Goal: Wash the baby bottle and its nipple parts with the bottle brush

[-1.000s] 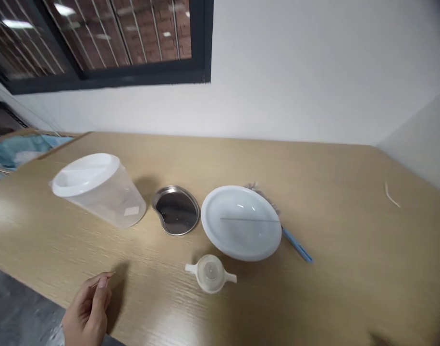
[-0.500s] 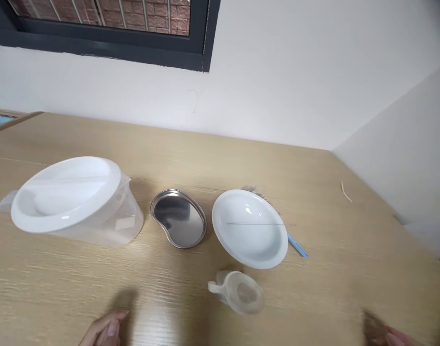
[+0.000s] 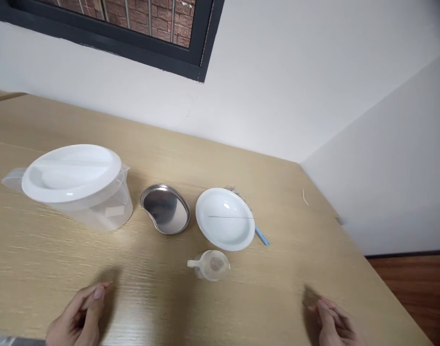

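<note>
My left hand rests at the near edge of the wooden table, fingers loosely stretched and holding nothing. My right hand lies at the near right edge, fingers extended and empty. Between them, further in, stands a small clear plastic cup with side handles. Behind it sits a white bowl with a thin stick laid across it, and a blue-handled brush pokes out from under the bowl. A steel kidney dish lies left of the bowl. A clear jug with a white lid stands at the left.
A white wall runs along the table's far side and turns at the right corner. A dark-framed window is above. A small pale sliver lies near the table's right edge. Wooden floor shows beyond that edge.
The view has swung right and down. My right hand has come into view at the near right edge. My left hand has shifted onto the table, fingers spread out.
</note>
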`<action>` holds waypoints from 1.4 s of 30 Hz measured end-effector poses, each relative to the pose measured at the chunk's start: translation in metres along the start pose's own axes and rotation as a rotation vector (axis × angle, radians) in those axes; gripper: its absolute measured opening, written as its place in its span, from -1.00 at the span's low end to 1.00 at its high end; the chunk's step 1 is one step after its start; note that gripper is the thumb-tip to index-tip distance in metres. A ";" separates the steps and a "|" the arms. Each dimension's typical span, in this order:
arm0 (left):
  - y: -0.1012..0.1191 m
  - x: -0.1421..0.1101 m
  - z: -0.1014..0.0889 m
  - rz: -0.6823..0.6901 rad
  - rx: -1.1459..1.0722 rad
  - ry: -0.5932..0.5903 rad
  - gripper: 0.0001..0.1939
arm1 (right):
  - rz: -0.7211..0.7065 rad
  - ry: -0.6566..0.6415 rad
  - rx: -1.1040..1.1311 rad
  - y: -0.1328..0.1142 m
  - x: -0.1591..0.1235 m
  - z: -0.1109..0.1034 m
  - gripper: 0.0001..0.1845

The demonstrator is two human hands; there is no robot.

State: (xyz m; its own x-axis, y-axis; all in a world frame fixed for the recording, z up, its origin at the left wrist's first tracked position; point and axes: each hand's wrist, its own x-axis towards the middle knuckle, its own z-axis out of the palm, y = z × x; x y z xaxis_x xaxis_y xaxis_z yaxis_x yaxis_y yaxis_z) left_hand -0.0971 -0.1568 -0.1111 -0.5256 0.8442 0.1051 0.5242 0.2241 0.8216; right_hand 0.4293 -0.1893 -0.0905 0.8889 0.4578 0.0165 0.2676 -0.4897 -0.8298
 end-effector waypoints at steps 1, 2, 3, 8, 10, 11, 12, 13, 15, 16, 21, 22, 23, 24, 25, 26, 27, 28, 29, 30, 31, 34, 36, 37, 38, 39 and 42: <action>0.002 0.001 0.001 0.018 0.008 0.006 -0.50 | -0.013 0.003 0.016 0.000 0.000 0.000 -0.45; 0.004 0.003 0.001 0.040 0.012 0.008 -0.52 | -0.026 0.001 0.032 0.001 0.000 0.000 -0.42; 0.007 0.005 0.001 0.065 0.012 0.011 -0.54 | -0.038 -0.005 0.045 0.003 0.000 0.001 -0.40; 0.014 0.012 0.003 0.161 -0.003 0.006 -0.60 | -0.079 -0.049 0.086 0.006 0.001 -0.002 -0.43; 0.016 0.014 0.004 0.147 -0.014 0.002 -0.61 | -0.091 -0.055 0.112 0.007 0.001 -0.002 -0.44; 0.017 0.014 0.005 0.140 -0.021 0.000 -0.60 | -0.096 -0.056 0.127 0.008 0.001 -0.002 -0.43; 0.018 0.014 0.005 0.139 -0.031 0.001 -0.58 | -0.102 -0.058 0.143 0.009 0.000 -0.002 -0.43; 0.019 0.014 0.005 0.143 -0.035 -0.002 -0.56 | -0.106 -0.060 0.159 0.010 0.000 -0.001 -0.42; 0.020 0.013 0.005 0.153 -0.035 0.003 -0.51 | -0.117 -0.067 0.189 0.012 0.001 0.000 -0.42; 0.020 0.013 0.005 0.157 -0.032 0.003 -0.50 | -0.125 -0.069 0.203 0.013 0.001 0.001 -0.42; 0.020 0.011 0.005 0.187 -0.034 -0.008 -0.51 | -0.181 -0.048 0.240 0.017 0.001 0.003 -0.47; 0.020 0.011 0.005 0.193 -0.034 -0.006 -0.51 | -0.192 -0.041 0.242 0.018 0.001 0.004 -0.49; 0.020 0.011 0.005 0.198 -0.033 -0.002 -0.51 | -0.203 -0.033 0.244 0.019 0.001 0.004 -0.51; 0.020 0.010 0.005 0.203 -0.032 0.001 -0.51 | -0.213 -0.024 0.246 0.020 0.001 0.005 -0.54; 0.020 0.010 0.005 0.211 -0.032 0.001 -0.51 | -0.222 -0.016 0.249 0.021 0.001 0.006 -0.56; 0.020 0.010 0.005 0.220 -0.032 0.000 -0.51 | -0.232 -0.010 0.254 0.022 0.001 0.007 -0.58; 0.021 0.009 0.005 0.230 -0.033 -0.002 -0.52 | -0.243 -0.008 0.258 0.023 0.001 0.008 -0.59; 0.022 0.009 0.004 0.242 -0.031 -0.005 -0.54 | -0.255 -0.009 0.263 0.023 0.001 0.008 -0.60; 0.022 0.009 0.004 0.253 -0.026 -0.007 -0.56 | -0.268 -0.012 0.267 0.024 0.001 0.009 -0.60; 0.023 0.008 0.003 0.262 -0.018 -0.005 -0.59 | -0.281 -0.016 0.270 0.024 0.001 0.009 -0.59; 0.023 0.007 0.002 0.270 -0.007 -0.001 -0.62 | -0.294 -0.017 0.269 0.024 0.001 0.009 -0.57; 0.023 0.005 0.001 0.289 0.021 0.009 -0.66 | -0.327 -0.013 0.253 0.023 0.000 0.008 -0.53; 0.023 0.004 0.000 0.301 0.027 0.004 -0.67 | -0.342 -0.009 0.233 0.023 0.000 0.007 -0.51; 0.022 0.003 0.000 0.305 0.030 0.001 -0.68 | -0.348 -0.008 0.219 0.023 0.000 0.007 -0.51; 0.022 0.002 0.000 0.306 0.033 -0.001 -0.68 | -0.353 -0.009 0.203 0.024 0.000 0.006 -0.51; 0.021 0.002 0.000 0.306 0.035 -0.001 -0.68 | -0.356 -0.008 0.184 0.025 0.000 0.005 -0.52; 0.021 0.001 0.001 0.301 0.041 -0.001 -0.65 | -0.358 0.004 0.117 0.028 -0.001 0.003 -0.55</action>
State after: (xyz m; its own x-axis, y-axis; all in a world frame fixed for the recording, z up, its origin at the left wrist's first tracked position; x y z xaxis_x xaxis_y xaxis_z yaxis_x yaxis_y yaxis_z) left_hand -0.0858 -0.1512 -0.0946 -0.3424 0.8759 0.3398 0.6830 -0.0163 0.7303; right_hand 0.4351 -0.2014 -0.1154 0.7482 0.5815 0.3194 0.5177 -0.2107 -0.8292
